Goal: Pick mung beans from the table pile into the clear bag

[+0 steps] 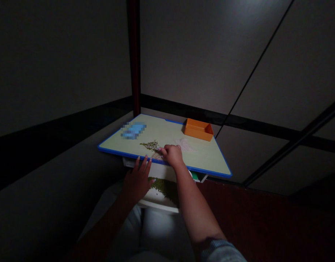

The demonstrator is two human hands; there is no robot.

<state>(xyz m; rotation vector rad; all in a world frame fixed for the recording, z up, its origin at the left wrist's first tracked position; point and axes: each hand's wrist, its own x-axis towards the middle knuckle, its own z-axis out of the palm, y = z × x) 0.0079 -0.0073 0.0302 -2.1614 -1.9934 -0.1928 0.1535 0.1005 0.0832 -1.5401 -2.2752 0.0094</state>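
Note:
A pale yellow board [208, 156] with a blue rim carries a small heap of green grains [151, 145] mixed with paler bits. To its right lies a patch of whitish grains [186, 144]. My right hand [172, 154] is closed over the board beside the green heap; what its fingertips pinch, if anything, is too small to name. My left hand [137, 181] has its fingers spread, fingertips near the board's front edge, holding nothing. Below that edge, a white tray [159, 207] contains many green grains [164, 187], partly covered by my right forearm.
An orange open box [198, 130] stands at the board's back right. A blurred light blue item [134, 130] lies at the back left. Walls rise behind and to the left of the board. Something green [195, 176] shows under its front edge.

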